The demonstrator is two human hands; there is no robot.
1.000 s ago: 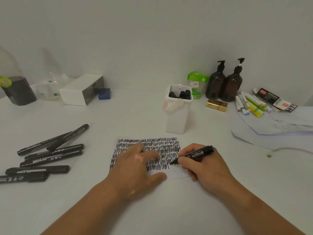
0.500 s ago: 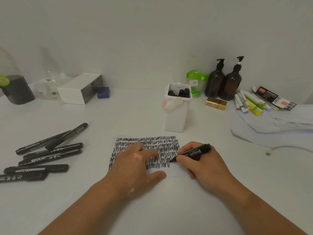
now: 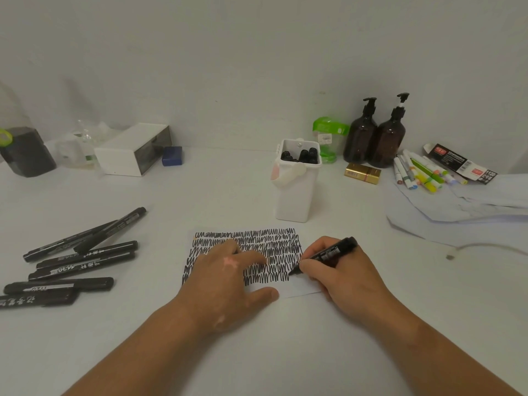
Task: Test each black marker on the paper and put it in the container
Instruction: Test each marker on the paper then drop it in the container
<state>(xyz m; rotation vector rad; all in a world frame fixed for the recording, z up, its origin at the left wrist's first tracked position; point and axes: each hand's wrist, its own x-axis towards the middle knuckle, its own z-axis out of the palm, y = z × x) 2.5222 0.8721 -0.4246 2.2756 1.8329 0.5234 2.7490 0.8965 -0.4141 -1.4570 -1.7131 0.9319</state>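
Spanning frame, white table point(image 3: 371, 324) meets pale wall point(image 3: 228, 67); left hand point(image 3: 228, 277) flat on paper point(image 3: 265, 247), right hand point(image 3: 343, 275) grasping marker point(image 3: 328, 254); container point(image 3: 295, 192) behind.

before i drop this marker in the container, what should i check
1. Tip on paper: ok, the marker tip sits on the paper at the end of the lowest scribble row.
2. Grip: ok, the right hand pinches the marker.
3. Paper steady: ok, the left hand presses flat on it.
4. Cap: cannot tell where it is.
5. Way to the container: ok, nothing stands between it and the paper.
6. Room inside: cannot tell; stored markers fill part of the opening.
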